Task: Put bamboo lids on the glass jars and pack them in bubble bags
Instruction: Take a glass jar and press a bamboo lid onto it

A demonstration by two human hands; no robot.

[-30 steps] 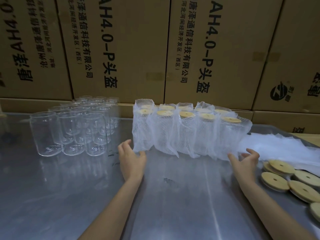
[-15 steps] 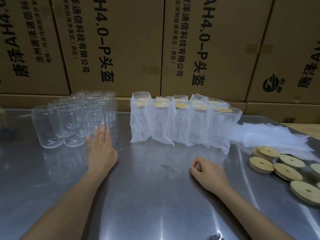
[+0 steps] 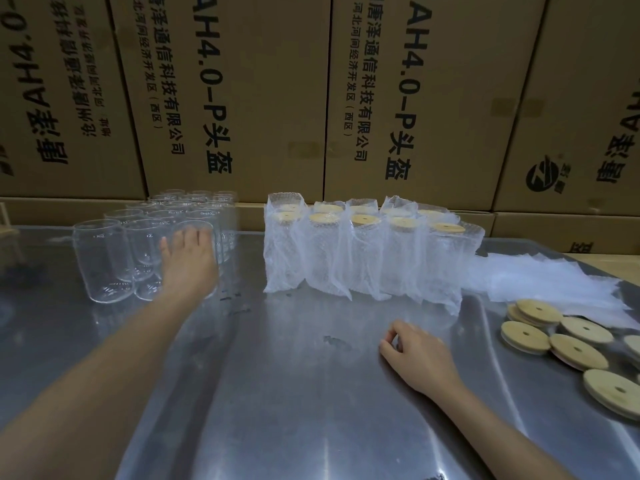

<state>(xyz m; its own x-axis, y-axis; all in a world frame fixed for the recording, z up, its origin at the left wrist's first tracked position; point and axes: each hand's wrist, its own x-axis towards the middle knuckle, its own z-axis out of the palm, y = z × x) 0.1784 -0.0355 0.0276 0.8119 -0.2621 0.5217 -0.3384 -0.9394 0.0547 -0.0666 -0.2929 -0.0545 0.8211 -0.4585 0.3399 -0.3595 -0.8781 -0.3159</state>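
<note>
- Left hand (image 3: 188, 263) lay against a bare glass jar (image 3: 204, 244) with fingers extended, gripping nothing.
- Right hand (image 3: 420, 355) rested loosely curled, empty.
- Neighbouring jars (image 3: 104, 259) stood touching (a careless pull might topple them).

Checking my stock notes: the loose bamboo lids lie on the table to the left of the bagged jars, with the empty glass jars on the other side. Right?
Not quite. The head view shows the loose bamboo lids lying right of the bagged jars; the empty glass jars stand on the left.

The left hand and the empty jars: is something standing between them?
Nothing visible does. The left hand is already at the front right jar of the group, its fingers straight against the glass.
</note>
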